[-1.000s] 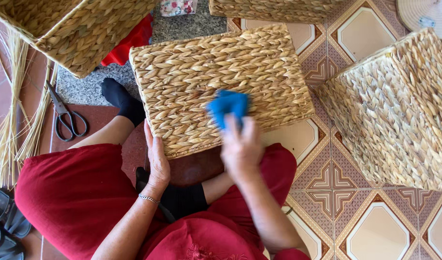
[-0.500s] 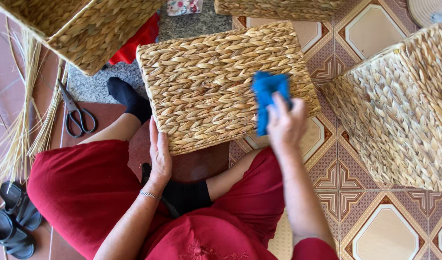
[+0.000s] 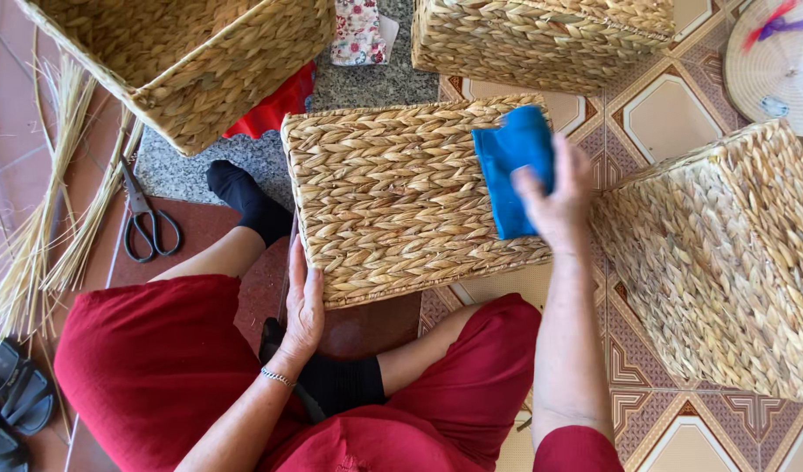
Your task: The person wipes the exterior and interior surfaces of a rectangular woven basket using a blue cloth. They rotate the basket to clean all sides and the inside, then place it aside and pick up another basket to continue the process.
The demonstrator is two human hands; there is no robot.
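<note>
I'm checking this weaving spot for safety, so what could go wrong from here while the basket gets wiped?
The blue cloth could snag on the woven basket, which only the left hand steadies. The right hand might catch rough fibres. Scissors lie on the floor near the leg, beside loose straw.

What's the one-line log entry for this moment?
left hand: flat on woven basket near edge | right hand: presses blue cloth on basket top | scissors: on floor, left
</note>
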